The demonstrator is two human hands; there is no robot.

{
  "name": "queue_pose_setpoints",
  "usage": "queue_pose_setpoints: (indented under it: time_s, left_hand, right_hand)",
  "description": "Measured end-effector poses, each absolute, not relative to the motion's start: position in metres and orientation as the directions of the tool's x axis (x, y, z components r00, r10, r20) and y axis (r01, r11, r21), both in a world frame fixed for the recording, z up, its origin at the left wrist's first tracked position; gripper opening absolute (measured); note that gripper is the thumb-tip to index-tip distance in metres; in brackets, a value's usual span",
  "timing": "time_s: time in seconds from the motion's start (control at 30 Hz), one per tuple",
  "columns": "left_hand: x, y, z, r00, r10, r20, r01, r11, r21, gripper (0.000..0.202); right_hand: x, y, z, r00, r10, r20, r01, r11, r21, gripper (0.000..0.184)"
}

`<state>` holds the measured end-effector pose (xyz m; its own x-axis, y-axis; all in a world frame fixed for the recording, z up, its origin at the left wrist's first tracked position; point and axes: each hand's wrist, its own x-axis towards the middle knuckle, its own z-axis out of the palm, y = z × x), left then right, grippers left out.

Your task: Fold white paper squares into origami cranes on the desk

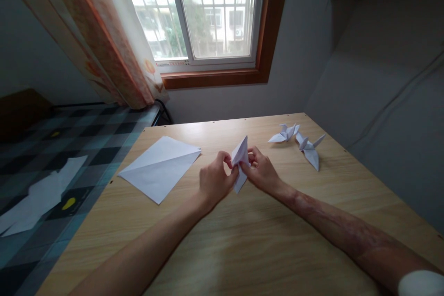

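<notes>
A piece of folded white paper (240, 152) stands between my hands over the middle of the wooden table, its pointed tip upward and a flap hanging below. My left hand (215, 176) pinches its left side with thumb and forefinger. On the other side, my right hand (262, 169) grips it, the thumb in front and the fingers curled behind, partly hidden by the paper. Left of my hands lie square white sheets (161, 171) with a diagonal crease. Two finished paper cranes, one farther back (285, 134) and one nearer (310, 149), rest to the right.
The wooden table (243, 249) ends at a wall below a barred window (218, 9). To the left, a bed with a checked cover (86, 148) bears white paper scraps (45, 194). A patterned curtain (114, 37) hangs beside the window.
</notes>
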<state>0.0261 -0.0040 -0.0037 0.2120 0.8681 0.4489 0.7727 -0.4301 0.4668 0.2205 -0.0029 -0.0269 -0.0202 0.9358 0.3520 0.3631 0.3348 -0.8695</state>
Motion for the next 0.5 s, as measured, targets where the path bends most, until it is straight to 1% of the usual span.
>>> queue_pose_setpoints:
  time_s: [0.1, 0.23, 0.5]
  left_hand:
    - [0.0291, -0.0046, -0.0003, 0.186, 0.895, 0.405, 0.783, -0.384, 0.490, 0.023]
    - [0.0286, -0.0041, 0.0041, 0.165, 0.925, 0.343, 0.786, -0.334, 0.520, 0.020]
    - [0.0239, 0.0030, 0.0005, 0.090, 0.940, 0.331, 0.694, -0.297, 0.656, 0.017]
  right_hand:
    - [0.2192, -0.0041, -0.0254, -0.022, 0.940, 0.339, 0.388, 0.321, -0.864, 0.020]
    - [0.2206, -0.0029, -0.0272, -0.025, 0.947, 0.319, 0.386, 0.303, -0.871, 0.019]
    - [0.2239, 0.0002, -0.0287, 0.048, 0.953, 0.299, 0.340, 0.266, -0.902, 0.013]
